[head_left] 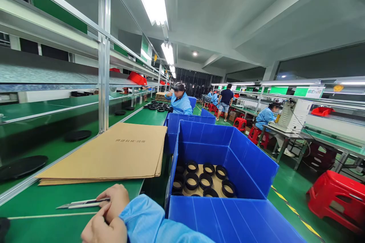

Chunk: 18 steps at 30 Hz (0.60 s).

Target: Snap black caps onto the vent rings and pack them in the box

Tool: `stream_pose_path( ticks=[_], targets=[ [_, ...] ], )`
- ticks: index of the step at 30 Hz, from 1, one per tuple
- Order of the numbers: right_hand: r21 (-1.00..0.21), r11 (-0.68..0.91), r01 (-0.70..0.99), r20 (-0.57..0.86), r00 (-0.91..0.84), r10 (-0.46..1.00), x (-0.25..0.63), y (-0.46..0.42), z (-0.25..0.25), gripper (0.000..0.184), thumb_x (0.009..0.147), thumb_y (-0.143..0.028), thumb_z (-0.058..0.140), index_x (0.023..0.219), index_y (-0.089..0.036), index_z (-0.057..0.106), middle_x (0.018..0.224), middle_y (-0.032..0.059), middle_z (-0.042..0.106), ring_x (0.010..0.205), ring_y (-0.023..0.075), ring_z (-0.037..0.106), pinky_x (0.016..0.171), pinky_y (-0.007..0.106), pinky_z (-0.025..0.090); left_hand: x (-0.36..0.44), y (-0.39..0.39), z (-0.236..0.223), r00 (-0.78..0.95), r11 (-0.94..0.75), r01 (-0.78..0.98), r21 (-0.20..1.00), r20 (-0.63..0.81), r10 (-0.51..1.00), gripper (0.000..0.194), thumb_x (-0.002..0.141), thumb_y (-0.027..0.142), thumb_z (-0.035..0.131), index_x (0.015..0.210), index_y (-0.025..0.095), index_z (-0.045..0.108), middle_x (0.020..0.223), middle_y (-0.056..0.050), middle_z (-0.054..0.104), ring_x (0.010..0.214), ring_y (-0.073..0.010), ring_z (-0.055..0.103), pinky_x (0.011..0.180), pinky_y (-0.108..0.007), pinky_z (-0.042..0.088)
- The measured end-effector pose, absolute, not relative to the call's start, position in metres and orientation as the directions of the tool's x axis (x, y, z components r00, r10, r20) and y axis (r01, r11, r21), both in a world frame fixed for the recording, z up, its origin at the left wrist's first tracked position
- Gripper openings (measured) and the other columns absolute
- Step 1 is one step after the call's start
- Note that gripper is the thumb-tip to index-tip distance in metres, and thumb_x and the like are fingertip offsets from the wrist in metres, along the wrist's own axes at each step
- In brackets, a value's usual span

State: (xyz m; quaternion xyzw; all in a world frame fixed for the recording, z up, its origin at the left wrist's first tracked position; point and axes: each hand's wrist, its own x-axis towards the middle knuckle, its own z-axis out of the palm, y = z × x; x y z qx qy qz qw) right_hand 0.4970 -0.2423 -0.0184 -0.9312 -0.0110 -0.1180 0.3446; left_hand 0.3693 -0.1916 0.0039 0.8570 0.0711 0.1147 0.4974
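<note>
At the bottom left, my right hand [115, 200] has its fingers closed around the rear end of a slim, pointed silver-and-white tool [78, 204]. Its tip points left, just over the green bench top; I cannot tell whether it is a knife or tweezers. Close below, my left hand [104, 229] is curled, its fingertips near the right hand; what they hold, if anything, is hidden. Just beyond both hands lies a stack of flat brown cardboard sheets [114, 155] with printed characters on top. A thin pale strip [54, 215] runs across the bench beside the hands.
Right of the bench stands an open blue bin [222, 216] with several black rings [192, 181] on a cardboard layer. Black discs [23, 167] lie behind the metal rail. A co-worker [182, 102] sits further along the bench. Red stools [339, 197] stand on the right.
</note>
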Motion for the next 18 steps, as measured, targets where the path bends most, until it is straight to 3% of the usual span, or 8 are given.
stream_pose_path(
  ticks=[4,9,18],
  targets=[
    [-0.650,-0.755,0.086,0.207,0.976,-0.067,0.4965,-0.2423,-0.0147,0.013,0.081,-0.018,0.070,0.084,-0.028,0.077,0.061,-0.0062,0.061,0.056,0.0140,0.058,0.056,0.019,0.051,0.3707,-0.1928,0.0037,0.961,-0.493,-0.012,0.870,0.146,0.233,0.049,0.085,0.026,0.038,0.128,0.011,0.057,0.129,-0.019,0.057,0.118,-0.0393,0.056,0.107,-0.053,0.038],
    [-0.633,-0.769,0.086,0.184,0.982,-0.042,0.4942,-0.2427,-0.0148,0.020,0.081,-0.015,0.068,0.093,-0.027,0.079,0.072,-0.0041,0.069,0.066,0.0157,0.062,0.066,0.021,0.053,0.3714,-0.1942,0.0011,0.950,-0.485,-0.024,0.874,0.171,0.261,0.048,0.085,0.027,0.036,0.123,0.009,0.059,0.130,-0.022,0.056,0.127,-0.0447,0.048,0.112,-0.059,0.031],
    [-0.586,-0.795,0.153,0.257,0.966,-0.003,0.5009,-0.2467,-0.0138,0.019,0.073,-0.012,0.077,0.083,-0.028,0.079,0.066,-0.0064,0.066,0.061,0.0134,0.060,0.060,0.018,0.051,0.3735,-0.1916,-0.0050,0.946,-0.471,-0.055,0.880,0.197,0.258,0.044,0.081,0.027,0.042,0.119,0.015,0.060,0.119,-0.016,0.058,0.126,-0.0406,0.047,0.110,-0.057,0.035]
  ],
)
